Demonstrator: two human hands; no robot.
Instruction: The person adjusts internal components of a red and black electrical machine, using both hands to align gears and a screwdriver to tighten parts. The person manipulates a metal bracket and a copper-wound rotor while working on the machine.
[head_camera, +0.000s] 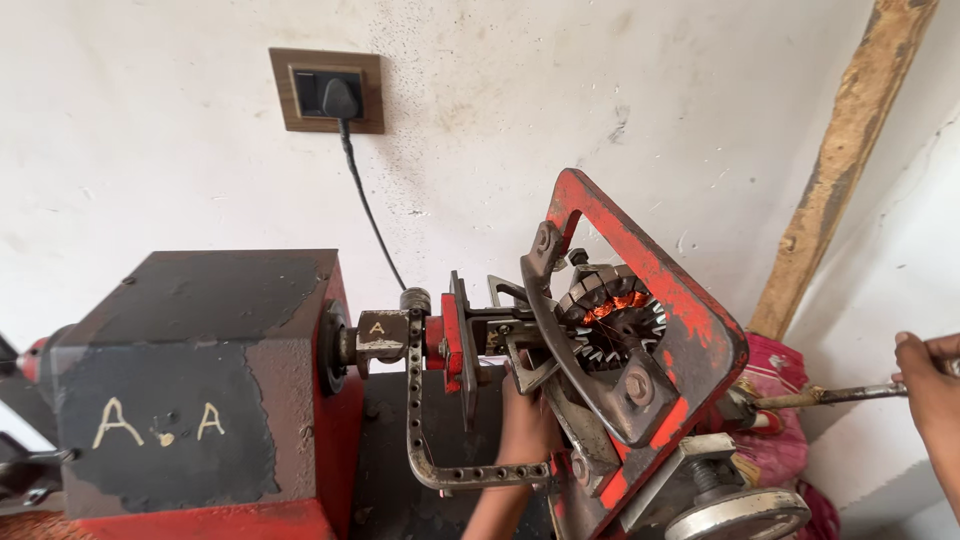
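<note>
Head view: our right hand (930, 400) grips the crank handle (830, 395); left hand (525, 420) sits behind the red frame (690, 300), grip hidden, can't tell. Stator (612, 315) w/ copper winding is clamped in the frame. We'd crank slow & steady, guiding wire w/ left

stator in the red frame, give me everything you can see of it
The stator is a round, toothed grey metal core with orange copper winding on its upper slots only. It sits tilted toward the camera, mounted inside the chipped red frame at the shaft end. The left hand reaches up just below; contact unclear.
</note>
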